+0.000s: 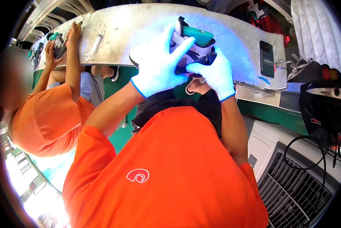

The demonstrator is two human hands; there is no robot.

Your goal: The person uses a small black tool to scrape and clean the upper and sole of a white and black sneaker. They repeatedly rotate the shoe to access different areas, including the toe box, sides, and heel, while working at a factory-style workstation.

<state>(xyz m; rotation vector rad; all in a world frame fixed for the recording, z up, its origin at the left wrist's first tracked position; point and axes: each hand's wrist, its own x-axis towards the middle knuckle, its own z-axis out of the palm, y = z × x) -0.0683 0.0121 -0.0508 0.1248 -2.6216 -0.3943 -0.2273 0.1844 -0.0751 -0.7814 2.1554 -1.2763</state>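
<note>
A white and dark shoe (193, 53) lies on its side on the table, a green shoe last (199, 35) showing in its opening. White gloves with blue cuffs cover both my hands and glow in bluish light. My left hand (161, 66) wraps round the shoe, thumb and index finger reaching over its upper. On the shoe's near side my right hand (216, 74) pinches a dark edge of it between thumb and fingers. The gloves hide much of the shoe.
A dark phone (266, 59) lies on the table (117, 22) at right, beside a small blue strip (264, 80). A white tube-like tool (97, 46) lies at left. A co-worker in orange (54, 117) handles another shoe at far left. A black bag (324, 110) hangs at right.
</note>
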